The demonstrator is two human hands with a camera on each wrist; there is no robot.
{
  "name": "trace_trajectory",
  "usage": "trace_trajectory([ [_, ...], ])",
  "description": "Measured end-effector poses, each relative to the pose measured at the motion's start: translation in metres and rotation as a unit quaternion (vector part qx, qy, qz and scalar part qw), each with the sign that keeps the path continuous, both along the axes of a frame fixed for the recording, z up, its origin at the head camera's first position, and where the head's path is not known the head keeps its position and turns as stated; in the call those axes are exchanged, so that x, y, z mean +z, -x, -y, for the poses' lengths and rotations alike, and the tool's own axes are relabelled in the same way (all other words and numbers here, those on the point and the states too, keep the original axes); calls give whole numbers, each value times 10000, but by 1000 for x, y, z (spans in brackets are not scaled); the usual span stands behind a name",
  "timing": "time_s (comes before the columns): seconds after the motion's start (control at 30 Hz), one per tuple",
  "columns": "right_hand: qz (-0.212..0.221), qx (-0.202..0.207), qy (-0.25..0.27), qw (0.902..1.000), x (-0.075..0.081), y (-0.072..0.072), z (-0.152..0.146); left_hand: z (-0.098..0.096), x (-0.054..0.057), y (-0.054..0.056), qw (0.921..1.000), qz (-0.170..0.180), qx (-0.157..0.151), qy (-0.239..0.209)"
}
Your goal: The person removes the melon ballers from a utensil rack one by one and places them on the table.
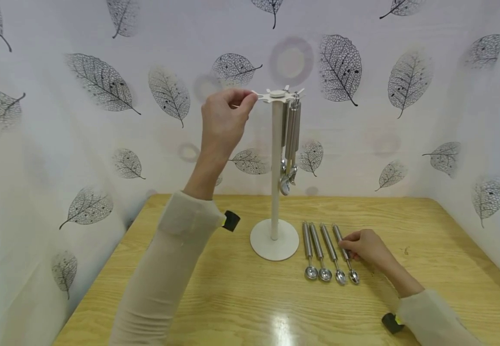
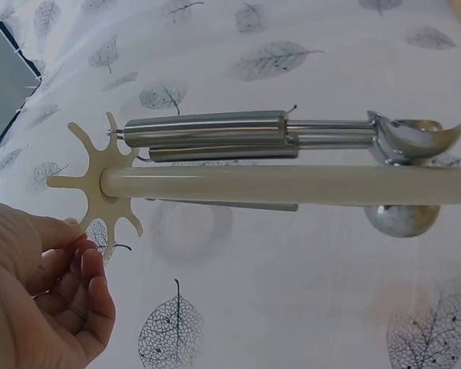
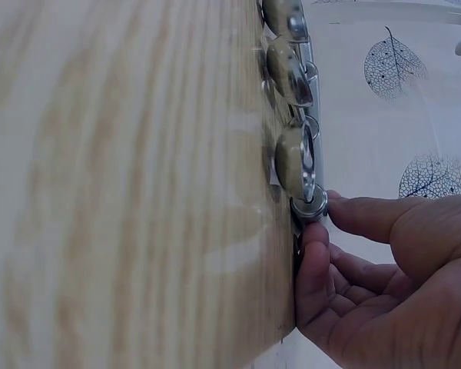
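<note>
A cream stand [image 1: 275, 168] with a round base and a pronged top rises from the table. My left hand [image 1: 225, 115] pinches one prong of that top between thumb and finger; the left wrist view shows the pronged wheel [image 2: 101, 182] close up. Metal scoops [image 1: 292, 129] hang by their handles from the stand's far right side, partly hiding one another. To the right of the base, several metal scoops lie side by side, bowls toward me. My right hand [image 1: 368, 250] pinches the handle of the rightmost scoop [image 1: 353, 276], low at the table surface in the right wrist view.
The other lying scoops [image 1: 325, 274] are just left of my right hand. All stand on a wooden table [image 1: 215, 298]. A white curtain with leaf prints [image 1: 103, 81] encloses the back and sides.
</note>
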State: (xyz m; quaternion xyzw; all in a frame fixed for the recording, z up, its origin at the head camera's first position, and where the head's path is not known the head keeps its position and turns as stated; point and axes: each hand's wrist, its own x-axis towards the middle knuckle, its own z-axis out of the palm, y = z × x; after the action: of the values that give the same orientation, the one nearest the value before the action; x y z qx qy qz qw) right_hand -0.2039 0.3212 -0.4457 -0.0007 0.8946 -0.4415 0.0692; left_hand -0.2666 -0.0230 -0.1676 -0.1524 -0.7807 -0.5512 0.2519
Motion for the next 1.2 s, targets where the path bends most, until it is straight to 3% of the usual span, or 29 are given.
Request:
trace_trajectory([
  [0.5,62,153,-14,9999,2,0,-7,-3,4,-3,9999,-107,-66,32],
  [0.77,131,19,-24,9999,0,1,-9,-4,4,-4,9999,-96,-55,22],
  [0.97,313,28,374,9988,3,0,-11,-9,-2,-8,9955,-928,51,-206],
  [1.07,314,32,569,9979,8,-2,-12,-15,-5,-13,9893,-1461,33,-47],
  [1.2,42,-11,464,9989,21,-3,-13,-21,-4,-18,9880,-1523,90,259],
])
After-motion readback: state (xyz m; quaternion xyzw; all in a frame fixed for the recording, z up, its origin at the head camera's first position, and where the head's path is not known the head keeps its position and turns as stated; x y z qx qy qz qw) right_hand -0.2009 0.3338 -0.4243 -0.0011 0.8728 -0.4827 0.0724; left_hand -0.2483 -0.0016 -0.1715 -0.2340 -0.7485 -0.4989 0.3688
